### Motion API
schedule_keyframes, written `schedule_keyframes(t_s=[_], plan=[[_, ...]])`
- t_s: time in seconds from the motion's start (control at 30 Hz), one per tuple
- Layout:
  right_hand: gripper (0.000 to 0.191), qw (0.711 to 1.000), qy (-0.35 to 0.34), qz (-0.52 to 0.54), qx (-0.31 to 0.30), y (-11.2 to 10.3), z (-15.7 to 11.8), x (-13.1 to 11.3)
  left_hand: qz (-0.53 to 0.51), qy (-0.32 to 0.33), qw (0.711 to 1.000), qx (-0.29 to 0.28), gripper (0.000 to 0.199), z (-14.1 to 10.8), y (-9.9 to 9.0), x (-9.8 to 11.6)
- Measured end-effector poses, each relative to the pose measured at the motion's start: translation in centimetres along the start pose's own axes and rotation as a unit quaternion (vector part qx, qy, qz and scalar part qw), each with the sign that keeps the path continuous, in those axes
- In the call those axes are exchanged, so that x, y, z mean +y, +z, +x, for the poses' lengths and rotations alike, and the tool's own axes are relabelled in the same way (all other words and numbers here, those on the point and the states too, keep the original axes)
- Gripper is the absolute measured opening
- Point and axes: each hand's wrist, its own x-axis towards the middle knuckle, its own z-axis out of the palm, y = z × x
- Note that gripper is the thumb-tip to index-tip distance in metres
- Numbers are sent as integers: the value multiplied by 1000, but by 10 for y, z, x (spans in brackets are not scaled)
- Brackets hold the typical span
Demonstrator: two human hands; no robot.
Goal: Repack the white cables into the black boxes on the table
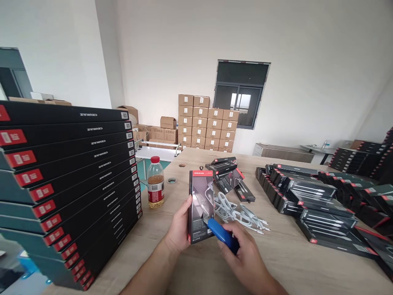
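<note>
My left hand [179, 229] grips a slim black cable box [201, 196] by its left side and holds it upright above the table. The box has a red top strip, a cable picture and small print. In my right hand [242, 250] is a blue utility knife [223, 234]. Its grey tip meets the lower part of the box's face; how far the blade is out I cannot tell. Behind the box lies a tangle of white cables [236, 211] with metal plugs. Several similar black boxes [225, 174] lie in a loose heap beyond.
A tall stack of black boxes [101, 164] rises close on the left. Beside it stands a bottle with a red cap [156, 184], near a round hole [172, 180] in the wooden table [159, 241]. Rows of packaged boxes [313, 205] cover the right side. Cartons [199, 123] are piled by the wall.
</note>
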Motion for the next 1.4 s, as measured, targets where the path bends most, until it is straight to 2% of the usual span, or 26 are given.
schedule_keyframes(t_s=[0.5, 0.63, 0.73, 0.93, 1.13, 1.23, 1.4], plan=[[19, 1000, -5, -10, -2, -1, 0, 2, -7, -7, 1000, -17, 39, 3, -7, -4], [19, 1000, -10, -19, 4, 0, 0, 0, 6, -22, 1000, -11, 45, 5, -10, -4], [18, 1000, -5, -29, 7, 0, -1, 0, 28, -61, 998, -7, 54, 3, -7, -3], [17, 997, 24, -48, 64, -3, 1, 3, 70, -104, 992, -12, 59, -1, 3, -9], [20, 992, 71, -39, 96, -11, 5, 6, 190, -147, 970, 41, 67, -2, 6, -15], [24, 989, 82, -36, 117, -17, 6, 10, 204, -148, 968, 21, 63, -4, 4, -19], [36, 966, 140, -10, 216, -31, 11, 12, 244, -217, 945, -17, 61, -5, -4, -29]])
